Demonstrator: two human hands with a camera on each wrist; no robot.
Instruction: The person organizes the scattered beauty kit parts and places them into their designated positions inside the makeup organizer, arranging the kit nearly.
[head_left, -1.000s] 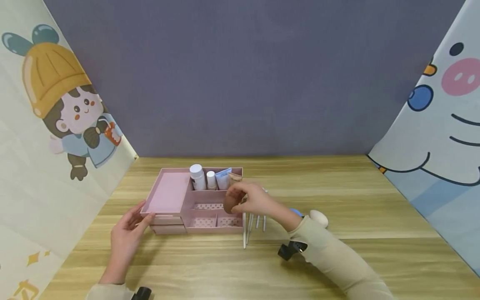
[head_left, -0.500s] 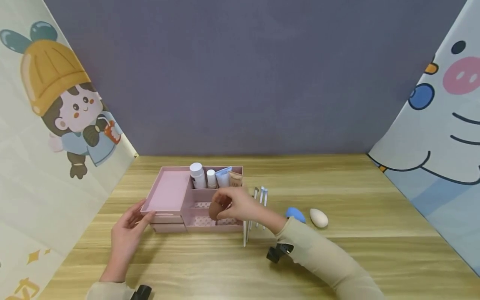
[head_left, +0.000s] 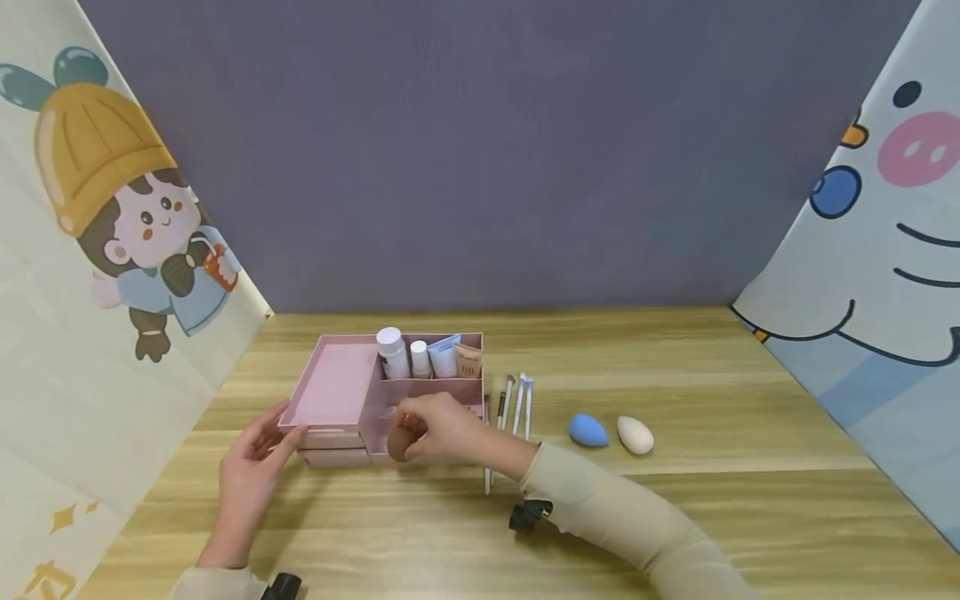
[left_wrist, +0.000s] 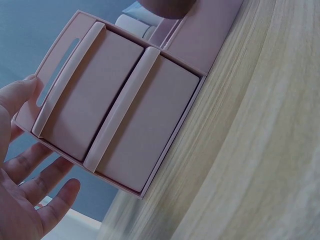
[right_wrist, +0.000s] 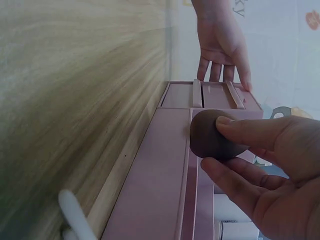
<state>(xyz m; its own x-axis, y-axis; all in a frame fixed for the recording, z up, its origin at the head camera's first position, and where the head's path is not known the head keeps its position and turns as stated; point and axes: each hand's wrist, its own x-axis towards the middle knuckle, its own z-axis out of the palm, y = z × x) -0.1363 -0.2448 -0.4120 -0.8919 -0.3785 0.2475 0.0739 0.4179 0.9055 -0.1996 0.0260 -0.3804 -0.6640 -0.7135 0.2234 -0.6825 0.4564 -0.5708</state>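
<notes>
The right hand (head_left: 438, 429) pinches a brown makeup sponge (head_left: 399, 444) between thumb and curled fingers (right_wrist: 235, 131), the sponge sitting at the fingertips with its rounded end bare and turned toward the front-left of the pink organizer (head_left: 352, 392); in the head view it hovers over the front compartments, low against the organizer's front edge, and whether it touches the plastic cannot be told. The left hand (head_left: 251, 471) lies with its fingers (left_wrist: 50, 187) straight and slightly spread against the organizer's left front corner, beside the two shut drawers (left_wrist: 120, 110), gripping nothing. The organizer stands on the wooden tabletop (head_left: 675, 517). Its wide left tray shows only its pink floor. The back right compartment holds a white bottle (head_left: 392, 353), a smaller white bottle (head_left: 420, 360), a blue-and-white tube (head_left: 446, 357) and a tan tube (head_left: 469, 360), all upright and close together. The front compartments are mostly hidden behind the right hand. Just to the right of the organizer several white-handled brushes (head_left: 517, 404) lie side by side on the tabletop, and farther right a blue sponge (head_left: 587, 430) and a cream sponge (head_left: 634, 435) rest near each other, well apart from either hand
</notes>
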